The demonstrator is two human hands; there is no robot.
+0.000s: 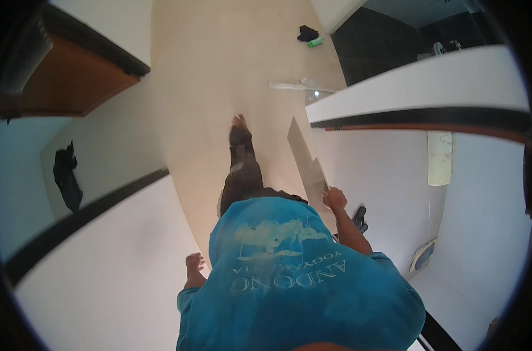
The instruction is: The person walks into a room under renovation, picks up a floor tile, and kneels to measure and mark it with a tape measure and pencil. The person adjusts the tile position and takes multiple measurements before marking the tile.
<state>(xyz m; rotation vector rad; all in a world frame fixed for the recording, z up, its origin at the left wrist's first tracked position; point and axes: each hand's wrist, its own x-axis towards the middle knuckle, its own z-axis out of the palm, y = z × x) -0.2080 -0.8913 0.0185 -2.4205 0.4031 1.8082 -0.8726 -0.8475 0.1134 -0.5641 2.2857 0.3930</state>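
My right hand point(336, 199), to the right of my blue shirt, is closed on the near end of a long, flat, pale beige board point(301, 146). A shorter flat piece point(319, 174) of similar colour overlaps it close to my fingers; whether the two are joined I cannot tell. The board's far end tapers to a corner pointing ahead. My left hand point(194, 264) hangs low on the left beside the white wall, holding nothing, its fingers apart. One bare foot point(239, 122) in dark trousers is stretched forward on the beige floor.
A brown door point(73, 76) stands at the far left, with a dark bag-like item point(67, 178) below it. On the floor ahead lie a pale strip point(286, 86), a black cloth point(307, 33) and a green item point(316, 42). White wall ends point(418, 82) flank the passage. Dark footwear point(360, 217) lies right.
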